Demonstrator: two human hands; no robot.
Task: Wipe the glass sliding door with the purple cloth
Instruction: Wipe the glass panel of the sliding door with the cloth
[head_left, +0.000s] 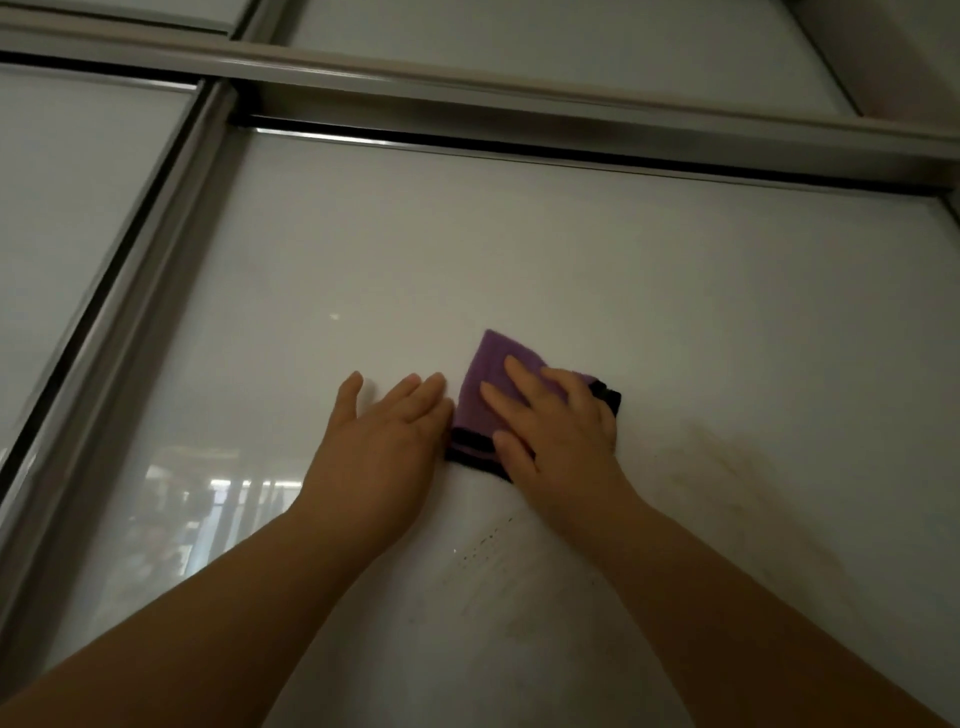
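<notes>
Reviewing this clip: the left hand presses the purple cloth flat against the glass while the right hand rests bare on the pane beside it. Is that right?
Not quite: the hands are swapped. In the head view the right hand presses the purple cloth flat against the glass, while the left hand rests bare on the pane beside it.

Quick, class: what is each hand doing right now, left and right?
Left hand: open, flat on the glass door, holding nothing.
Right hand: open, fingers spread, pressing the purple cloth against the glass.
</notes>
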